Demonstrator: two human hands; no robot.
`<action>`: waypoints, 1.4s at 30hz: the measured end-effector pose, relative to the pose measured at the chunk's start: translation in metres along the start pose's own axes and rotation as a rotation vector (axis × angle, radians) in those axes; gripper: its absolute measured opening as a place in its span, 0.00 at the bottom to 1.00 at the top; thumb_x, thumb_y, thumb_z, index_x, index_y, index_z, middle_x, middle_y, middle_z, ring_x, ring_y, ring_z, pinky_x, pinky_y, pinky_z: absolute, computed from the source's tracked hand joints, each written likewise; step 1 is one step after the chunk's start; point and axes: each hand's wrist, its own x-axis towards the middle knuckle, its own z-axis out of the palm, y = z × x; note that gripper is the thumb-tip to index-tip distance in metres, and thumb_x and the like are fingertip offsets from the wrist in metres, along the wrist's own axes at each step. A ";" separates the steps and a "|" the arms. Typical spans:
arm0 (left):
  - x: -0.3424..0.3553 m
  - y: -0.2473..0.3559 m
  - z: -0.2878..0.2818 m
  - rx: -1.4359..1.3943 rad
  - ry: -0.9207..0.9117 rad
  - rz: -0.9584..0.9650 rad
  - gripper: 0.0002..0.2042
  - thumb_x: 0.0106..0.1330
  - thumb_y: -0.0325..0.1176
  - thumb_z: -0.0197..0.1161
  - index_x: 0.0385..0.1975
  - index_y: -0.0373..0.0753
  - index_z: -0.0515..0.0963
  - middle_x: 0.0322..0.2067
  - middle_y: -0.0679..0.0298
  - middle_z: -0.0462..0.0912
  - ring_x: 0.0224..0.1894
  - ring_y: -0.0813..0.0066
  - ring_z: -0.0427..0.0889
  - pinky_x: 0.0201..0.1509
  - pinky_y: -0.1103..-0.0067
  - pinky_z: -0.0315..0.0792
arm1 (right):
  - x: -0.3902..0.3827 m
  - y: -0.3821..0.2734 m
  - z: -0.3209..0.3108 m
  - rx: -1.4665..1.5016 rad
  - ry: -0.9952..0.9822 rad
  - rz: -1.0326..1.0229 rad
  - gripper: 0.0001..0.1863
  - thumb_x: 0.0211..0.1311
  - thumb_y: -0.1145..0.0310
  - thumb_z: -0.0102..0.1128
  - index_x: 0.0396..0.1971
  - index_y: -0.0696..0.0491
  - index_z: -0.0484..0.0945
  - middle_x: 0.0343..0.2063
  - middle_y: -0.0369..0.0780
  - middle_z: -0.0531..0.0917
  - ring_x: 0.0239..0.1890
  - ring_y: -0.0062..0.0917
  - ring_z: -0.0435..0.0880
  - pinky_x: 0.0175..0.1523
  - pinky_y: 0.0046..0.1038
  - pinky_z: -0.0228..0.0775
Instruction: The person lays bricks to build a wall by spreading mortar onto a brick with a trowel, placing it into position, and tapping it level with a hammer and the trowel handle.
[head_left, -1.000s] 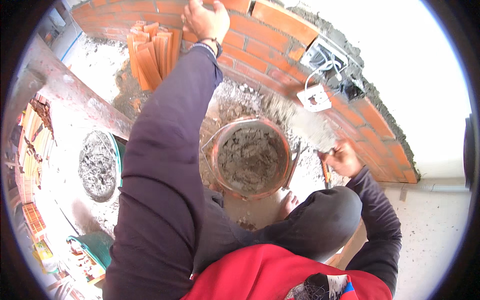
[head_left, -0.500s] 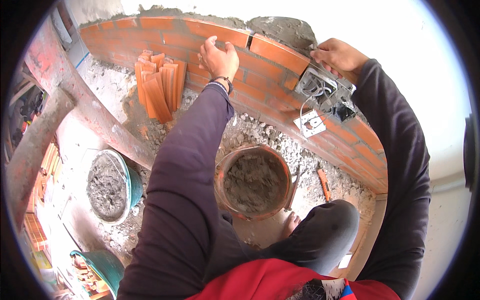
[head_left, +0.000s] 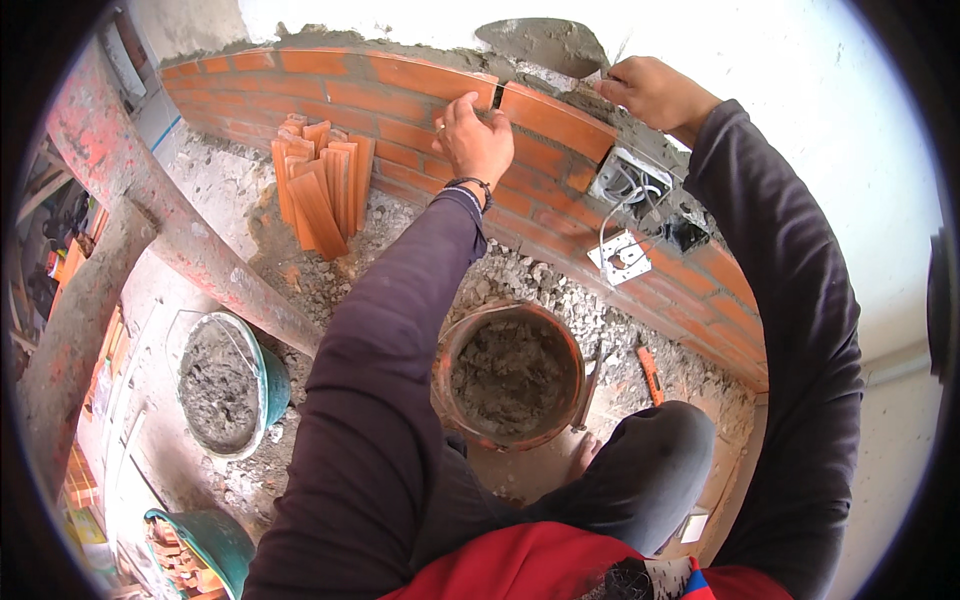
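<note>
My right hand (head_left: 655, 92) is closed round the handle of a trowel. The trowel's mortar-smeared blade (head_left: 545, 45) lies over the top of a low facing of orange bricks (head_left: 420, 115), against the white wall. My left hand (head_left: 473, 140) holds nothing. Its fingers are apart and slightly bent, in front of the top course, just below a narrow dark gap between two bricks. Whether the fingertips touch the brick I cannot tell. Right of the gap sits a top-row brick (head_left: 558, 120), with a thin string running along the upper edge.
An electrical box (head_left: 630, 178) with loose wires and a hanging white plate (head_left: 622, 258) interrupts the bricks. Thin bricks (head_left: 320, 200) lean at the wall's foot. Mortar fills a round tub (head_left: 440, 385) and a green bucket (head_left: 272, 385). An orange cutter (head_left: 650, 375) lies on rubble. Stained poles (head_left: 190, 240) cross at left.
My left hand has moved right along the top course, close to the gap. My right hand has shifted up and left with the trowel, uncovering more of the electrical box.
</note>
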 end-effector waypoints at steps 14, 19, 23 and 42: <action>-0.016 0.016 0.010 0.018 -0.016 0.039 0.28 0.64 0.45 0.66 0.62 0.41 0.69 0.63 0.56 0.68 0.66 0.52 0.66 0.67 0.52 0.56 | -0.004 -0.007 -0.003 -0.042 -0.077 0.097 0.24 0.72 0.56 0.52 0.35 0.65 0.84 0.25 0.54 0.84 0.30 0.43 0.87 0.41 0.43 0.78; -0.015 0.014 0.014 0.016 0.027 0.061 0.29 0.64 0.45 0.67 0.62 0.41 0.69 0.62 0.56 0.67 0.66 0.51 0.65 0.67 0.51 0.55 | 0.010 -0.009 0.005 -0.102 -0.054 0.051 0.24 0.72 0.57 0.50 0.31 0.64 0.85 0.20 0.51 0.83 0.25 0.40 0.86 0.36 0.42 0.78; -0.014 0.013 0.013 0.014 0.024 0.049 0.29 0.64 0.45 0.67 0.62 0.41 0.69 0.62 0.56 0.67 0.66 0.51 0.64 0.67 0.51 0.54 | 0.012 -0.022 -0.004 -0.027 -0.110 0.179 0.22 0.70 0.58 0.54 0.31 0.65 0.83 0.24 0.57 0.82 0.30 0.49 0.83 0.42 0.44 0.73; -0.013 0.014 0.013 -0.004 0.009 0.016 0.30 0.62 0.47 0.68 0.62 0.42 0.70 0.64 0.57 0.67 0.67 0.51 0.63 0.67 0.50 0.54 | 0.007 -0.028 0.002 -0.122 -0.031 0.083 0.23 0.71 0.57 0.52 0.36 0.63 0.85 0.32 0.57 0.85 0.40 0.49 0.87 0.51 0.45 0.76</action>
